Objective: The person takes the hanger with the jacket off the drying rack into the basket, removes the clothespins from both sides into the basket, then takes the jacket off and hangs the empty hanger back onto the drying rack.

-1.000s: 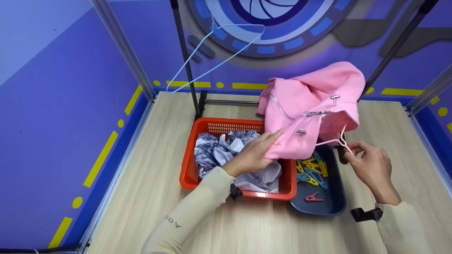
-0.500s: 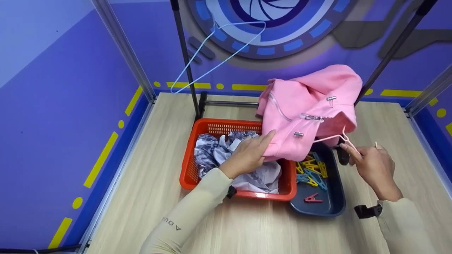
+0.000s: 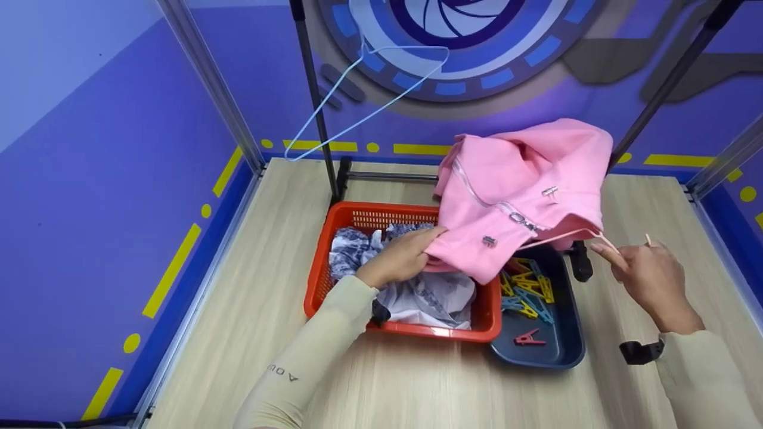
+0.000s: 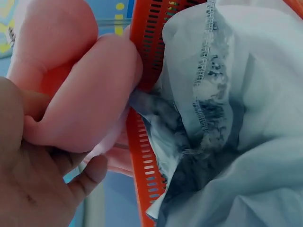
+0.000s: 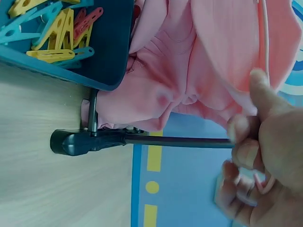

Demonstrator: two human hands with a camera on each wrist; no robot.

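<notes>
A pink zip-front jacket [image 3: 524, 173] with metal cord ends hangs bunched over the back of the basket and tray. My left hand [image 3: 402, 256] grips its hem-like edge, a fold of the cloth [image 4: 90, 94] caught between thumb and fingers in the left wrist view. A pale pink hanger [image 3: 609, 241] runs into the jacket's opening, most of it hidden by the cloth. Its neck and hook are in my right hand [image 3: 653, 283], fingers curled round them. The right wrist view shows the thumb lying along the hanger's wire [image 5: 265, 38].
An orange basket [image 3: 316, 280] holds grey-and-white patterned cloth [image 3: 438, 298]. Beside it, a dark blue tray [image 3: 560, 354] contains yellow, blue and red clothespins [image 3: 533, 292]. Behind stand black rack poles [image 3: 316, 101], with a light blue hanger [image 3: 369, 116] hanging at the left.
My right hand has shifted right with the hanger's hook. The left hand has moved left and slightly down, drawing the jacket's edge along, so the zip front lies flatter.
</notes>
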